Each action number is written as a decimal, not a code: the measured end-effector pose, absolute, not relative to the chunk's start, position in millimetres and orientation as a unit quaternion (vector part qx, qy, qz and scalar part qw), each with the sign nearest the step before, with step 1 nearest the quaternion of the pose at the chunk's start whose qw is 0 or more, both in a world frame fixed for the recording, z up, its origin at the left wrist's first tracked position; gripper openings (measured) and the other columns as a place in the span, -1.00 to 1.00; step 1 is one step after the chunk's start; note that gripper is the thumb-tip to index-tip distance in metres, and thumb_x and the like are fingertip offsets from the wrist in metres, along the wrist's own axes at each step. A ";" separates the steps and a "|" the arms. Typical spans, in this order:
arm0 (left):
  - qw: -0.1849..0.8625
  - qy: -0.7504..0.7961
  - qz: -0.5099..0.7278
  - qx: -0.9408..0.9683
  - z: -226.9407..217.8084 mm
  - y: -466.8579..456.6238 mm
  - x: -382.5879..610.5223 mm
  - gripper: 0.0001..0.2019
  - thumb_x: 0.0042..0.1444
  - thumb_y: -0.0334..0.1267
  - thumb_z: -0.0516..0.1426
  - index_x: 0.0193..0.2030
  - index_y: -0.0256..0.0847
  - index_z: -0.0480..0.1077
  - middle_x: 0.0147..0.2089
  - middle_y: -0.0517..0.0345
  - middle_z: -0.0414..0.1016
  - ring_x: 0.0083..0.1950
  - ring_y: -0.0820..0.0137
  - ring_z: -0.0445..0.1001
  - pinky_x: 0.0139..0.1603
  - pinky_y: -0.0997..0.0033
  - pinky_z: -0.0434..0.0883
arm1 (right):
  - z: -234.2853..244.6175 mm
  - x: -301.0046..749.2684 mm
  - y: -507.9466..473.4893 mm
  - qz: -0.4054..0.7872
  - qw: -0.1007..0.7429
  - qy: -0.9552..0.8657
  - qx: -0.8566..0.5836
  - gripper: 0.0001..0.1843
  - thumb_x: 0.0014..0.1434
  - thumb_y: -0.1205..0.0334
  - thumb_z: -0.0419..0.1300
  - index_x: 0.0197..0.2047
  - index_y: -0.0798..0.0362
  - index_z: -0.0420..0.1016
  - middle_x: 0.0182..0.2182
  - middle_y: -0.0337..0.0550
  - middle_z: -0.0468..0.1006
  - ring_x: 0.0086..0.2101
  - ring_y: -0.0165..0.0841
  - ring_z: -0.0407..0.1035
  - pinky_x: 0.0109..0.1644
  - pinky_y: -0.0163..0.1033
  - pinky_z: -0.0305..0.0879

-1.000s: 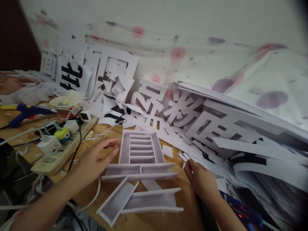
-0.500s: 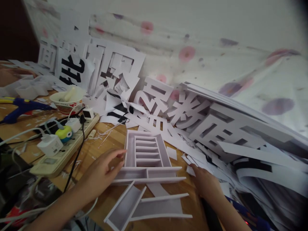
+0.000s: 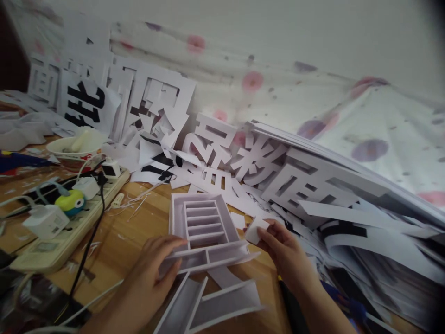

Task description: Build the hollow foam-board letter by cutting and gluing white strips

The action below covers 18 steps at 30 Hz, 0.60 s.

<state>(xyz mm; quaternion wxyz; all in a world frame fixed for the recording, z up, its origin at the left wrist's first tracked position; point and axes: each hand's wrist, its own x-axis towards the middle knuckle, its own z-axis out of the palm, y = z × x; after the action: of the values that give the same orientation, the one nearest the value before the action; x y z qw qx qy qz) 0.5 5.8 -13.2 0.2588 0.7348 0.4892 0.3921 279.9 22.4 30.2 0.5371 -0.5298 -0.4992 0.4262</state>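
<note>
My left hand (image 3: 148,273) is closed round the left end of a white foam-board letter (image 3: 177,222), fingers on its upper wall and thumb on the lower one. The letter has raised walls, a ladder-like frame at the top and a crosswise trough below. Between the thumb and fingers of my right hand (image 3: 287,246) is a small white foam-board piece (image 3: 256,230), held just off the letter's right side. Nearer me lie the letter's slanting lower trough pieces (image 3: 182,301), partly behind my left forearm.
A power strip (image 3: 48,250) with chargers and cables lies at the left, near a paper bowl (image 3: 74,150) and a blue glue gun (image 3: 22,162). Cut-out white letters (image 3: 208,139) lean against the wall. Paper scraps and strips (image 3: 382,260) pile up at the right, beside another blue tool (image 3: 344,299).
My right hand has picked up the small white piece and brought it left toward the letter. My left hand has closed on the letter's crosswise trough, which now tilts slightly. The view has shifted right.
</note>
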 end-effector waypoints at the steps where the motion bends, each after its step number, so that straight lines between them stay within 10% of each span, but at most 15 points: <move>1: 0.268 0.485 0.391 0.735 -11.9 4.1 1.4 -0.73 0.16 -0.27 0.04 -0.01 0.04 0.37 0.02 0.09 0.43 0.08 0.22 0.37 0.09 0.15 0.36 | 32.3 271.4 17.3 0.418 0.524 -0.520 -0.529 -0.77 0.08 0.03 0.23 -0.31 0.01 0.41 -0.36 -0.16 0.57 -0.31 -0.28 0.48 -0.17 -0.15 0.41; 18: 0.290 0.471 0.349 0.757 -3.2 2.9 9.8 -0.68 0.08 -0.27 0.14 0.01 -0.01 0.35 0.00 0.11 0.44 0.02 0.25 0.41 -0.02 0.24 0.43 | 23.4 223.6 -34.8 0.152 0.326 -0.780 -0.512 -0.93 0.16 0.35 0.10 -0.32 -0.01 0.36 -0.46 -0.29 0.50 -0.45 -0.41 0.42 -0.39 -0.36 0.27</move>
<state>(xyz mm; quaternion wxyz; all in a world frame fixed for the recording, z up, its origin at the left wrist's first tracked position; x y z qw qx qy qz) 9.8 2.9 -3.2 0.2898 0.7569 0.4708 0.3486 223.6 -34.8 23.4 0.3264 -0.5124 -0.7796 0.1521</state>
